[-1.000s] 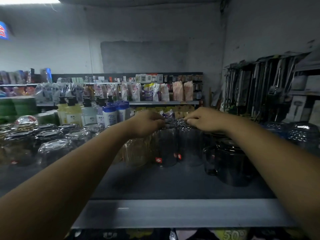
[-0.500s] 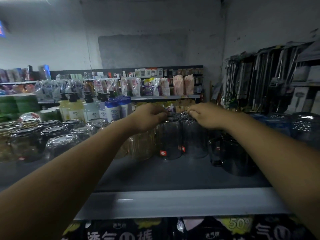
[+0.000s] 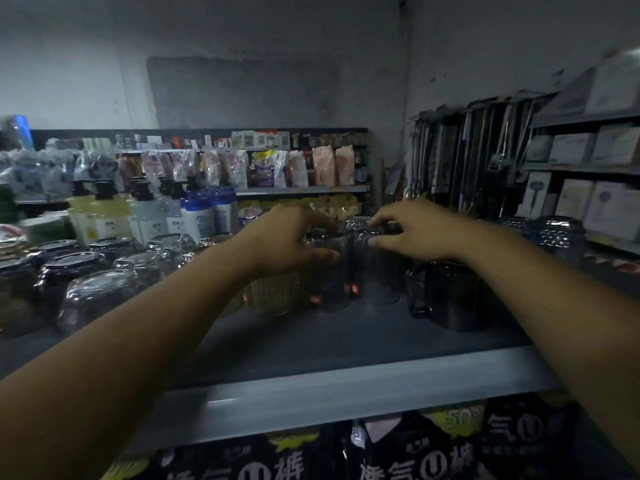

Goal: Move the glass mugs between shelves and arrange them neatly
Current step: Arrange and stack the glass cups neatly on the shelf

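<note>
Two tall clear glass mugs stand side by side at the back middle of the grey top shelf (image 3: pixel 346 344), each with a small red sticker near its base. My left hand (image 3: pixel 287 240) wraps the top of the left mug (image 3: pixel 323 282). My right hand (image 3: pixel 412 230) pinches the rim of the right mug (image 3: pixel 372 275). A ribbed amber glass (image 3: pixel 273 296) stands just left of them, under my left wrist. A dark handled glass mug (image 3: pixel 450 299) stands to the right, below my right wrist.
Several upturned clear glasses and dark-lidded jars (image 3: pixel 93 268) crowd the shelf's left side. More glassware (image 3: pixel 557 237) sits at the far right. Pump bottles (image 3: pixel 145 213) stand behind. Dark packets (image 3: pixel 381 455) hang below the shelf's front lip (image 3: pixel 346 393).
Both hands have shifted their hold on the tops of the two tall mugs; the fingers now spread wider. The camera has tilted down, showing more of the packets below.
</note>
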`<action>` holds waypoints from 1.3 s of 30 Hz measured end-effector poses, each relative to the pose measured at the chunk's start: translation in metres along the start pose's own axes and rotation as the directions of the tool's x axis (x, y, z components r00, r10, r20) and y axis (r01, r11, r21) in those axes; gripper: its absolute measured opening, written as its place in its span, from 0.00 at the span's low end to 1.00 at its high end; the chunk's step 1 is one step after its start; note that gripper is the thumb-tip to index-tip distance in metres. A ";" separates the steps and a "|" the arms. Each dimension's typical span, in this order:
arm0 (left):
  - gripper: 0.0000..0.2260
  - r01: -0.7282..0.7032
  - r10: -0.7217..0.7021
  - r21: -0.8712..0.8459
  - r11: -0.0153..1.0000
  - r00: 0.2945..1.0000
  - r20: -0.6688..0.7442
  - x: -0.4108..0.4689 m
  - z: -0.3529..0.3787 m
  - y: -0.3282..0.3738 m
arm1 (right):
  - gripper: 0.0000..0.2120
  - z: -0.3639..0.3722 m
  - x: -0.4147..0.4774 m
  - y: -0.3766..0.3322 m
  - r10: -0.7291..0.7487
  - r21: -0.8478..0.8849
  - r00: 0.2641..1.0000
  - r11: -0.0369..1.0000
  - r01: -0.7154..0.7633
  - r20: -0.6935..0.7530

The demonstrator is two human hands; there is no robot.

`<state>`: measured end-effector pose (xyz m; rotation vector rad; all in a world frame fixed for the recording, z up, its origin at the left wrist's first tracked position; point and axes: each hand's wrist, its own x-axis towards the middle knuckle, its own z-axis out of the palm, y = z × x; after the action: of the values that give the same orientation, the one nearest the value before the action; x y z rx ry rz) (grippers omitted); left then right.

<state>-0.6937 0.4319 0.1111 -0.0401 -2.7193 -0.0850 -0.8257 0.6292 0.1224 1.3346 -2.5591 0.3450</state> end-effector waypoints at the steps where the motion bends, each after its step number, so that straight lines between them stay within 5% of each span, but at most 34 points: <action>1: 0.23 -0.015 0.015 -0.007 1.000 1.000 -0.003 0.000 -0.001 -0.002 | 0.22 0.000 -0.001 -0.001 0.003 -0.015 1.000 1.000 -0.003 0.001; 9: 0.25 0.000 0.001 0.026 1.000 0.999 -0.035 -0.001 0.006 -0.003 | 0.19 -0.008 -0.009 0.002 0.002 0.039 1.000 0.999 -0.001 -0.018; 16: 0.18 -0.112 0.086 -0.051 0.992 0.928 -0.364 -0.008 0.010 0.074 | 0.09 -0.019 -0.057 0.065 0.060 0.386 0.924 0.917 0.098 -0.377; 22: 0.27 -0.006 -0.063 -0.226 0.974 0.954 -0.294 0.003 0.057 0.143 | 0.07 0.006 -0.079 0.111 0.083 0.489 0.867 0.850 0.196 -0.492; 29: 0.32 0.114 -0.236 -0.380 0.918 0.926 -0.294 0.016 0.092 0.166 | 0.05 0.036 -0.089 0.122 0.089 0.671 0.933 0.719 0.183 -0.350; 35: 0.36 0.188 -0.346 -0.575 0.796 0.921 -0.178 0.008 0.102 0.164 | 0.20 0.050 -0.090 0.127 0.127 0.905 0.991 0.426 -0.010 -0.049; 39: 0.41 0.251 -0.394 -0.615 0.748 0.913 -0.106 0.006 0.103 0.160 | 0.18 0.057 -0.085 0.131 0.190 0.867 0.978 0.498 -0.024 -0.082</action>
<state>-0.7349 0.5983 0.0286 0.2537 -2.3291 -0.9811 -0.8916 0.7495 0.0289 1.2647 -2.3299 1.9004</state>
